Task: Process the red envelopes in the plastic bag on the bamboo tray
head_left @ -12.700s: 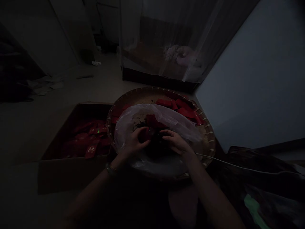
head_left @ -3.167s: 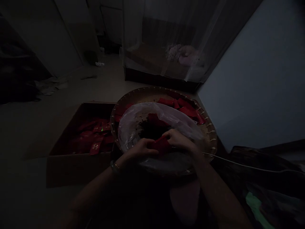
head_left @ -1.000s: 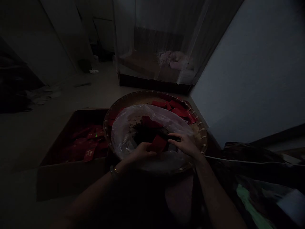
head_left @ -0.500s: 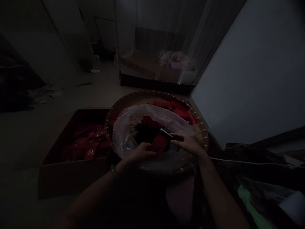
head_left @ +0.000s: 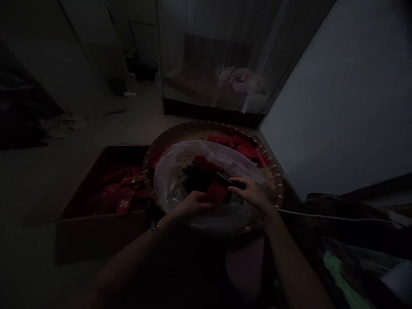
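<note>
My left hand (head_left: 191,205) is closed on the near left side of a red packet (head_left: 216,193), thumb and fingers pinching it. My right hand (head_left: 250,192) grips a thin flat tool with a pale straight edge (head_left: 224,177) just above the packet; its kind is too dark to tell. Both hands are over a clear plastic bag (head_left: 167,171) spread open in a round woven bamboo tray (head_left: 279,184). Inside the bag lies a heap of dark loose leaf-like material (head_left: 195,182). A second red packet (head_left: 204,164) rests on the heap's far side.
Several red packets (head_left: 246,150) lie along the tray's far right rim. To the left stands a cardboard box (head_left: 96,240) full of red packets (head_left: 112,193). A white cord (head_left: 322,216) runs rightward from the tray. A netted bed (head_left: 209,98) and a pale wall (head_left: 347,103) stand beyond.
Earlier, both hands pinched a red packet together. Since then the left keeps hold of a packet, and the right has brought the pale-edged tool over it; in the last half second its edge tilted slightly.
</note>
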Demonstrator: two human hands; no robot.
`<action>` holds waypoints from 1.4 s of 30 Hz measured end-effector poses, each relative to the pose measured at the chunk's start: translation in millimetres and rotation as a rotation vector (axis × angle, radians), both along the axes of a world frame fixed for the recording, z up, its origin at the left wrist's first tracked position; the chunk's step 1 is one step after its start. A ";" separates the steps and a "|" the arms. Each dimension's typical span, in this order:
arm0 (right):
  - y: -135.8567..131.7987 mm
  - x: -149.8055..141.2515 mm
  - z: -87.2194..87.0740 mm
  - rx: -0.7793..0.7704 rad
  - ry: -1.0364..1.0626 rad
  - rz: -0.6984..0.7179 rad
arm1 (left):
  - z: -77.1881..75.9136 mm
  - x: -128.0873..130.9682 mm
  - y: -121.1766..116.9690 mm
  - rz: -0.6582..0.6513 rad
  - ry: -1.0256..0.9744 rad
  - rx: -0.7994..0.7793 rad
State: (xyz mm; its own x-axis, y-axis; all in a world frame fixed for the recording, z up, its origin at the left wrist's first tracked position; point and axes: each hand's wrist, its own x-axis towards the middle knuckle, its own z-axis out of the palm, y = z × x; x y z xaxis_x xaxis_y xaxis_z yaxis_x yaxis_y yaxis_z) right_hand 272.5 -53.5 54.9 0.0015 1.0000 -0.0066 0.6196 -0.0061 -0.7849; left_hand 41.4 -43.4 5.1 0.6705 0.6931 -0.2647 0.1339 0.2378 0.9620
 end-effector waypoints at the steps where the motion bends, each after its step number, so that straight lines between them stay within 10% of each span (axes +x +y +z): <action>1: 0.0 3.1 -0.1 0.000 0.007 -0.007 | -0.8 -0.2 0.3 0.013 0.005 -0.004; 10: -16.3 39.7 -20.6 -0.163 -0.166 0.141 | -9.5 -3.6 6.0 0.320 -0.141 -0.094; 30: 16.5 -60.3 15.8 0.259 -0.170 0.152 | 7.6 -11.2 -0.1 0.032 -0.002 0.005; 33: 21.8 -48.4 10.4 0.134 0.090 0.095 | 7.9 -11.0 2.3 0.212 -0.097 -0.037; 36: 28.4 -39.4 -1.5 -0.002 0.184 0.099 | 10.7 -15.8 5.9 0.662 -0.318 -0.039; 39: 38.9 -37.8 -21.6 -0.036 -0.077 0.188 | 12.7 -23.1 8.4 0.909 -0.553 -0.043; 42: 58.4 -39.0 -44.1 0.028 -0.357 0.155 | 10.8 -25.8 7.8 0.879 -0.555 -0.095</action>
State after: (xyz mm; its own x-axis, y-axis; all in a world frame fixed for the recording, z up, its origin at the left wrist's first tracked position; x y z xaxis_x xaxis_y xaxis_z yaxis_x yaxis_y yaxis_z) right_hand 233.5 4.9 10.8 -0.1526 0.9883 -0.0059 0.8455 0.1274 -0.5185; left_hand 15.6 -35.6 15.9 -0.0165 0.9881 -0.1531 -0.5780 0.1155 0.8078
